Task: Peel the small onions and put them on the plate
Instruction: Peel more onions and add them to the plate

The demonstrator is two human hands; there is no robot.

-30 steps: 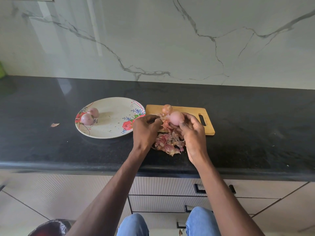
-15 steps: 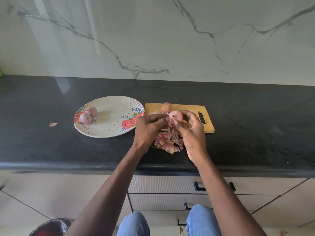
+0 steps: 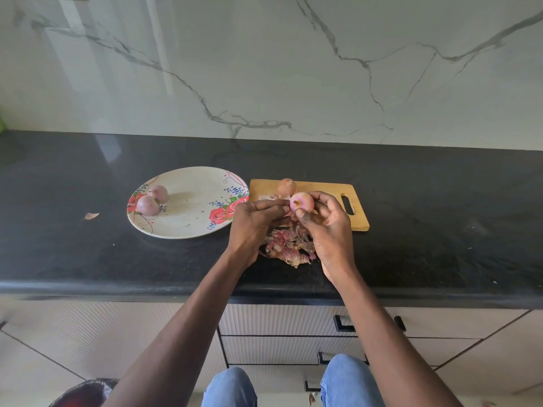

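I have the onion pinched in my right hand, thumb under it and fingertips curled over the top, lifted just above the near edge of the cutting board. My left hand comes in from the side, its fingertips pressed together against the onion's left flank, nipping at what I take to be a last shred of skin there.

To do this well, I think I should turn the onion a little with the right hand while the left catches the loose edge and pulls it away in one strip, letting it fall on the peels lying below my palms.

The onion looks almost bare: pale pink, smooth and glossy, with a small brown stub at the end facing me. Just beyond my fingertips an unpeeled onion waits on the board in its brown skin. Off to the left of my left hand, two peeled ones sit touching at the far side of the plate.
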